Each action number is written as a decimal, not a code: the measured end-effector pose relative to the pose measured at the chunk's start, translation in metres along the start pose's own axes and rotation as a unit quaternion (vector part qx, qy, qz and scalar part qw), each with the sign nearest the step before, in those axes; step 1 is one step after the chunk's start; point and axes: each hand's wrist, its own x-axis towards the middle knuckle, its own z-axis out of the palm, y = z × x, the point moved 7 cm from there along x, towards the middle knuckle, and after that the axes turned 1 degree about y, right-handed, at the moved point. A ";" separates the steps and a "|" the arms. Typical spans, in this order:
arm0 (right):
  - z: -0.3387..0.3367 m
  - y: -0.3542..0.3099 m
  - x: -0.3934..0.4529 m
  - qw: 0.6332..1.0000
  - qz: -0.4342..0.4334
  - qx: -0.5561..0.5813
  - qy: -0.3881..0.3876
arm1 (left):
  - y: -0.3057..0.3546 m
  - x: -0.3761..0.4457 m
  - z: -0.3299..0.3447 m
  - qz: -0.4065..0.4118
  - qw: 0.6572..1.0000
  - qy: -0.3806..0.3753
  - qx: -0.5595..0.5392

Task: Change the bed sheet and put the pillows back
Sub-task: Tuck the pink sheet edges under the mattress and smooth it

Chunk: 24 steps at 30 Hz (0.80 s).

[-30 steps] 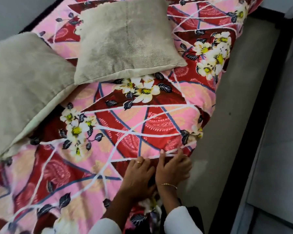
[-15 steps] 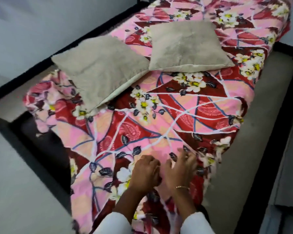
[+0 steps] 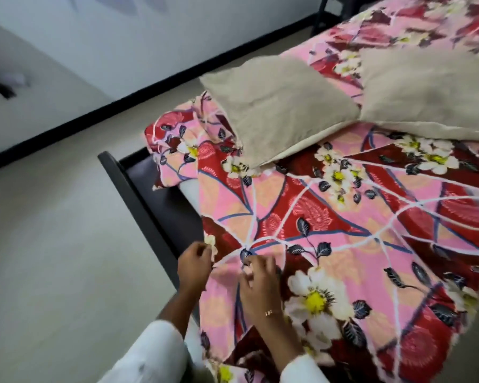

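left hand pinching sheet edge at bed frame, likely for tucking; right hand pressing fabric, fingers loosely curled. pillows lying near bed's far corner.

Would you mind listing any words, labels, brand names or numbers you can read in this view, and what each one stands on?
None: no readable text shows in this view.
The bed sheet carries only a printed pattern of flowers, leaves and white lines, no lettering.
The two beige pillows show no tag or label.
The wall bears only blurred marks, not legible as text.
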 end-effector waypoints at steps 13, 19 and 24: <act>0.197 -0.054 0.145 0.947 0.258 0.183 0.049 | -0.024 0.203 -0.007 -0.268 0.901 -0.246 -0.236; 0.228 -0.063 0.192 0.922 0.290 0.253 0.048 | -0.008 0.250 0.004 -0.312 0.847 -0.245 -0.354; 0.237 -0.084 0.214 0.870 0.325 0.358 0.099 | -0.012 0.288 -0.026 -0.340 0.789 -0.139 -0.492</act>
